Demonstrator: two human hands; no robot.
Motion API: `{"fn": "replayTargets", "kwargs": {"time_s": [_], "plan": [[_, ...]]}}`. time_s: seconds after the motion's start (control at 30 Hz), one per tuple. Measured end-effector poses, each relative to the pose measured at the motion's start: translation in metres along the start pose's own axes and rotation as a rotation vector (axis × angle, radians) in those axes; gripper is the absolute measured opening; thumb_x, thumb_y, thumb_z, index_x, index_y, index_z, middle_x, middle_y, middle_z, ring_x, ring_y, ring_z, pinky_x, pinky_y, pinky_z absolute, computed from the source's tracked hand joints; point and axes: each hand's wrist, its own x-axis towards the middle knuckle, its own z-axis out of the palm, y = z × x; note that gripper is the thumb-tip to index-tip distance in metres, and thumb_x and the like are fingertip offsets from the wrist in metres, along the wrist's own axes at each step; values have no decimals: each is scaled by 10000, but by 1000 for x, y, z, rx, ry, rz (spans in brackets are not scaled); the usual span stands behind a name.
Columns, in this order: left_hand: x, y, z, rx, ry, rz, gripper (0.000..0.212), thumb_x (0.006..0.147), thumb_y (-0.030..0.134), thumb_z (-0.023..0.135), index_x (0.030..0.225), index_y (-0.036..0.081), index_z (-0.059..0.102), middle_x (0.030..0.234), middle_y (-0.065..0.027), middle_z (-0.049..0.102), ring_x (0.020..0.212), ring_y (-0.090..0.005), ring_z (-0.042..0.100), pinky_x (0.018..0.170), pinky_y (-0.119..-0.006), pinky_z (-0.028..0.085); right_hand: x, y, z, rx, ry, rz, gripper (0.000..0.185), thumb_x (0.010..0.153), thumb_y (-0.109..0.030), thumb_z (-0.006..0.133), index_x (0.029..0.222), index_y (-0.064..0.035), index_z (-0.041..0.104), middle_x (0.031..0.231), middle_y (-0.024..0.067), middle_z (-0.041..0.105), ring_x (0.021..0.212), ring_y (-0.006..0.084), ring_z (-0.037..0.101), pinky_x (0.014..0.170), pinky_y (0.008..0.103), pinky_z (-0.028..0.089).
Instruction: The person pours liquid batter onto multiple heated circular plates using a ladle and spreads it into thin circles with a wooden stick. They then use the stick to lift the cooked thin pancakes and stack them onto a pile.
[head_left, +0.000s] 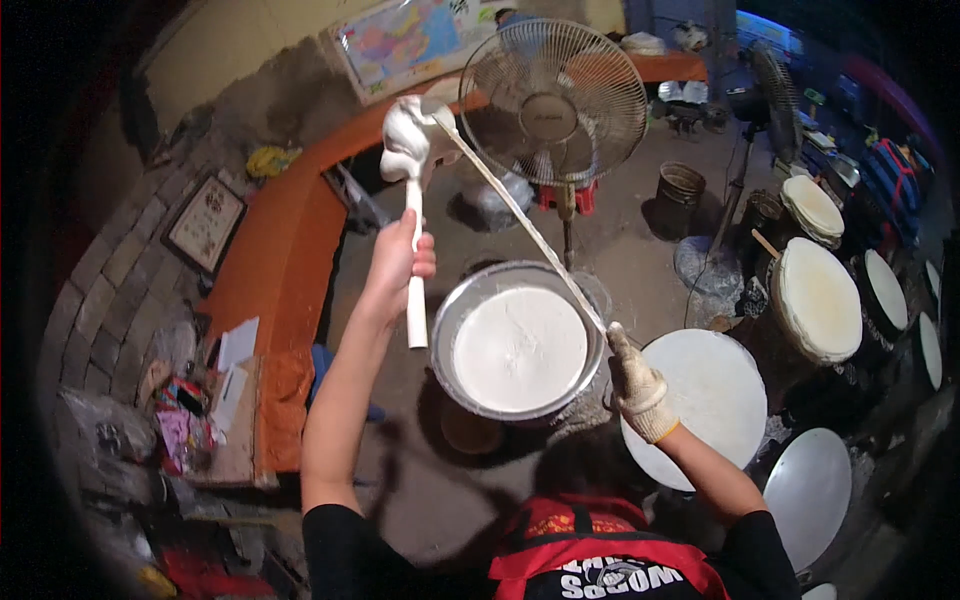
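Observation:
My bare left hand (401, 259) grips a smooth white rod (416, 307), held up beyond the basin's left side. A glossy lump of white dough or thick batter (405, 135) clings around the rod's upper end. My right hand (640, 390), in a knitted work glove, holds the near end of a long thin stick (525, 221) coated in white paste. The stick slants over the basin, and its far end, with a greyish flat piece, meets the lump. Below is a metal basin (444, 337) containing smooth white batter (521, 352).
A round white-topped griddle (697, 390) lies under my right forearm. More round plates (817, 300), some bearing stacked pale flatbreads (814, 206), line the right. A standing fan (551, 112) faces me beyond the basin. An orange-covered table (262, 300) curves along the left.

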Motion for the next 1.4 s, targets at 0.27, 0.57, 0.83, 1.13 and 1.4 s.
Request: {"fn": "replayTargets", "kwargs": {"time_s": [0.27,0.57,0.83,1.13,1.4], "plan": [[38,-88,-56,-127,-45,-873,323,984,282,348,898,-25,404,598,5,385,432,-45,339,331,-170,315,-59,-24,35,94,-65,153,694,799,-39,488,1423,-151,206,1126,188,552,940,350,582,798,393,474],[-72,-157,85,-167,-418,-1560,153,948,127,382,962,-24,402,605,21,346,451,-37,315,352,-164,304,-326,-53,-64,27,201,768,416,899,-113,478,1304,-57,404,1069,240,578,979,368,584,826,384,475],[-221,-228,351,239,-1283,-1179,94,886,39,433,955,-22,451,633,33,356,487,-27,319,394,-158,252,-414,-68,-238,-281,478,665,379,867,-41,490,1245,-55,470,929,170,622,805,277,637,691,349,508],[-363,-317,507,844,-1465,651,332,718,41,632,991,-28,457,749,-213,578,754,-381,581,665,-407,456,-485,-22,-359,-603,485,1041,481,912,-151,436,1377,-245,358,764,199,541,715,312,584,656,389,492],[-417,-431,532,645,-1205,-112,248,718,51,587,912,-54,472,601,-83,540,433,-143,517,402,-272,418,-574,11,-263,933,1283,1378,426,912,-228,503,1322,-330,442,600,-82,426,370,26,294,326,183,242]]}}
